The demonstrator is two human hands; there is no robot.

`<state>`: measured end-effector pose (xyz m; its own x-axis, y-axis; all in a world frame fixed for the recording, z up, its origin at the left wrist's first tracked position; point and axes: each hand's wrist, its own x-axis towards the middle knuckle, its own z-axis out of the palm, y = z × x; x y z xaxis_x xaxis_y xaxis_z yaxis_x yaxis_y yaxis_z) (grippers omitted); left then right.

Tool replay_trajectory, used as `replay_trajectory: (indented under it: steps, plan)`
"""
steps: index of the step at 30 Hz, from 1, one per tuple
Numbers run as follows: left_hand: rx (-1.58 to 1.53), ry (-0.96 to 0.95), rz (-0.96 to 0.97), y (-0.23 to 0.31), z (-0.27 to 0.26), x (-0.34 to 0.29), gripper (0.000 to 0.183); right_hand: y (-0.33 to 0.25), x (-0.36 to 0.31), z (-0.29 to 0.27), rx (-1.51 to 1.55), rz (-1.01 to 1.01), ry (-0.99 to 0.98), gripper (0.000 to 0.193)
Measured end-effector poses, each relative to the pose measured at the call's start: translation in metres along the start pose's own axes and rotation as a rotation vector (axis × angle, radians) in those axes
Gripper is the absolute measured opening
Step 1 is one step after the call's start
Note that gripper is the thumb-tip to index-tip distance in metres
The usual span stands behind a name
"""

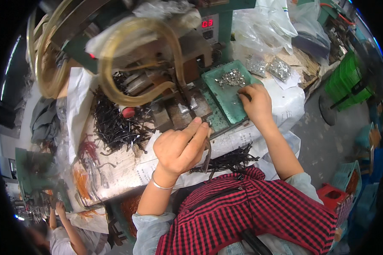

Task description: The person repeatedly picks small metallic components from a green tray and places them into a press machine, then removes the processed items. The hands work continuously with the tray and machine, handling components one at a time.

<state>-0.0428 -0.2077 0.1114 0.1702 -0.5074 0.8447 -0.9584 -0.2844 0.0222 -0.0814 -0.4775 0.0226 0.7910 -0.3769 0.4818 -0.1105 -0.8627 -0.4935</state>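
Observation:
My left hand (pixel 178 148), with a bangle on its wrist, pinches a thin dark strip (pixel 207 156). The strip's tail hangs below the fingers, and its front end points toward the metal work block (pixel 174 111) of a bench machine. A tool with a shiny tip (pixel 189 104) stands over that block. To the right, my right hand (pixel 256 102) is over the right side of a green tray (pixel 221 97). Its fingers are curled together, and whatever they hold is hidden. Small shiny metal pieces (pixel 233 78) lie heaped at the tray's far end.
A pile of dark strips (pixel 115 117) lies left of the machine; another bundle (pixel 230 160) is close to my apron. Yellowish hoses (pixel 110 80) loop above the bench. Bags of metal pieces (pixel 278 69) sit behind the tray. Another person's arms (pixel 64 216) show at lower left.

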Motion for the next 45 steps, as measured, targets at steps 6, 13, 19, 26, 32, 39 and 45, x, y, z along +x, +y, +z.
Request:
replay_trajectory:
  steps: [6, 13, 19, 26, 32, 39, 45]
  plan:
    - [-0.077, 0.014, -0.298, 0.036, -0.010, -0.036, 0.036, 0.000, -0.003, 0.023, -0.098, -0.046, 0.091, 0.009]
    - [0.483, 0.274, -0.431, 0.003, -0.102, -0.022, 0.026, -0.019, -0.006, -0.006, 0.348, 0.189, 0.111, 0.011]
    - [0.467, -0.143, -0.504, -0.111, -0.054, -0.038, 0.011, -0.052, 0.013, 0.001, 0.490, 0.179, 0.104, 0.017]
    - [0.634, -0.283, -0.676, -0.175, 0.025, -0.119, 0.019, 0.006, -0.023, -0.003, 0.230, 0.171, 0.159, 0.019]
    - [0.050, 0.259, -0.901, -0.160, -0.021, -0.114, 0.012, 0.015, -0.052, -0.055, 0.368, 0.396, 0.208, 0.016]
    - [-0.476, 0.391, -1.021, -0.131, -0.022, -0.101, 0.011, -0.098, 0.028, -0.027, 0.579, -0.273, 0.088, 0.016]
    - [-0.572, 0.596, -1.188, -0.090, -0.014, -0.125, 0.016, -0.141, 0.015, -0.001, 0.911, 0.028, 0.075, 0.017]
